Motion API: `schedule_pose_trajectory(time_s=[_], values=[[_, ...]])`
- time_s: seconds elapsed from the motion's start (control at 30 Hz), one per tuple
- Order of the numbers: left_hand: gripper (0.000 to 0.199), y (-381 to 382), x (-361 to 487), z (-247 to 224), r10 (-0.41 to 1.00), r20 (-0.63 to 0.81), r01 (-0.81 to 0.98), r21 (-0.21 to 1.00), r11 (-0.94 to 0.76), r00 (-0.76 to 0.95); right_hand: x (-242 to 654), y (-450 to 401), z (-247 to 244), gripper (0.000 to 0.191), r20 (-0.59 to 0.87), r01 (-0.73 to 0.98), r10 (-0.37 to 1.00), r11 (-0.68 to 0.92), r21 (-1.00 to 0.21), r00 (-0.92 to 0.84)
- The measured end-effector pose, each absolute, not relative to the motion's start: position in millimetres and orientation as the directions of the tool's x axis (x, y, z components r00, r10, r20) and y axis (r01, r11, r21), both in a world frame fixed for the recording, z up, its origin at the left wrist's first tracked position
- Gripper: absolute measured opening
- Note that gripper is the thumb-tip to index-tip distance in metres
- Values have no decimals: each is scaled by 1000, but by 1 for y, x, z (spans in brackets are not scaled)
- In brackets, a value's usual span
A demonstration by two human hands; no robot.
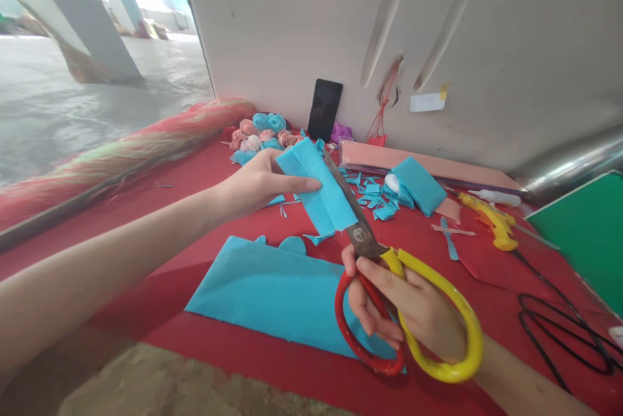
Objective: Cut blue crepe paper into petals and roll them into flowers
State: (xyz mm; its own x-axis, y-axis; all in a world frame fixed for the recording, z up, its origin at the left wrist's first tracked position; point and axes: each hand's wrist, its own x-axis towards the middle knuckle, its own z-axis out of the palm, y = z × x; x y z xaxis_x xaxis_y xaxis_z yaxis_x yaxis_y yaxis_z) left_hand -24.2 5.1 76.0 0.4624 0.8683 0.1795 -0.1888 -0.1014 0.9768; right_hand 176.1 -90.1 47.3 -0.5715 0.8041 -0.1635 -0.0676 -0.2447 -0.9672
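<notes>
My left hand [265, 179] pinches a folded piece of blue crepe paper [321, 198], thumb on top and fingers behind it. In my right hand [403, 302] is a large pair of scissors [359, 234] with one red and one yellow handle loop. The blades run along the right edge of the folded paper, pointing away from me. A bigger blue sheet [263, 289] lies on the red table below both hands, partly covered by the scissors. Small blue scraps [372, 195] are scattered just right of the blades.
Paper flowers [265, 134] lie in a heap at the back beside a leaning phone [325, 110]. To the right are a folded blue stack [418, 185], a yellow glue gun [494, 218] with a black cord [559, 331], and a green board [584, 228]. A pale panel [292, 13] stands behind.
</notes>
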Motion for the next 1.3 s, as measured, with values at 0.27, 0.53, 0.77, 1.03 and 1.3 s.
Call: schedule_pose_trajectory(time_s=[0.27,0.53,0.77,1.03,1.3], values=[[7,6,-23,78,863,179,-234,969,-72,473,178,-85,50,19,-131,-98,743,-257,-962,-657],[10,8,-24,76,865,176,-201,976,-89,469,181,-85,57,25,-104,-107,707,-247,-963,-700],[5,10,-27,75,811,229,-218,967,-128,539,180,-85,57,22,-87,-130,707,-247,-960,-702],[8,9,-27,71,787,188,-71,981,-181,587,178,-85,55,17,-104,-136,706,-275,-952,-700],[3,5,-25,73,742,210,-111,977,-181,637,173,-89,52,22,-119,-111,755,-247,-963,-644]])
